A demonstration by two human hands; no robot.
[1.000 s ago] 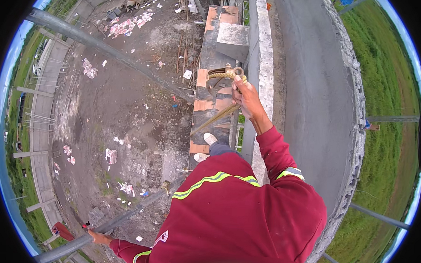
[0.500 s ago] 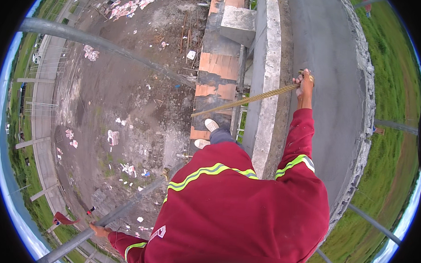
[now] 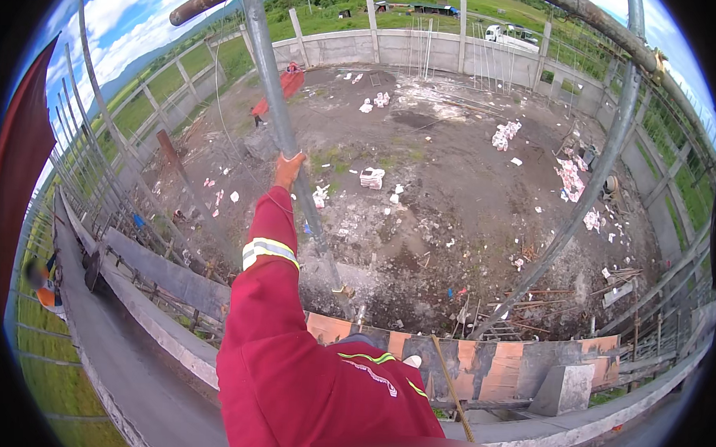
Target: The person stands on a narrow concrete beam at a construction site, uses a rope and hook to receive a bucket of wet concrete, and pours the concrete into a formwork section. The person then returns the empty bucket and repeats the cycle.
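Grey round metal pole (image 3: pixel 274 87), slanting through the space ahead of the person, is grasped by the left hand (image 3: pixel 289 171), whose fingers are closed around it. The pole rises above the grip toward the upper edge of the view and runs down below it to a brownish metal clamp (image 3: pixel 344 290). A maroon sleeve with a silver-and-yellow reflective band (image 3: pixel 270 253) reaches up to the grip from below. The right hand is outside the view, so whether it is clenched or loose cannot be told.

Below and to the right of the grip, a tan twisted rope (image 3: pixel 452 386) runs down across a walkway of orange-and-black weathered boards (image 3: pixel 499 370); its lower end passes out of clear sight near the bottom edge. A white shoe (image 3: pixel 414 361) shows on the boards, just left of the rope. Farther right of the grip, a pale grey concrete block (image 3: pixel 565 391) stands beside the walkway, and a second grey metal pole (image 3: pixel 591 196) leans well apart from the first. Beyond the grip, slightly to its right, a red-and-white stack of bags (image 3: pixel 371 178) lies on the dark earth ground (image 3: pixel 453 195).
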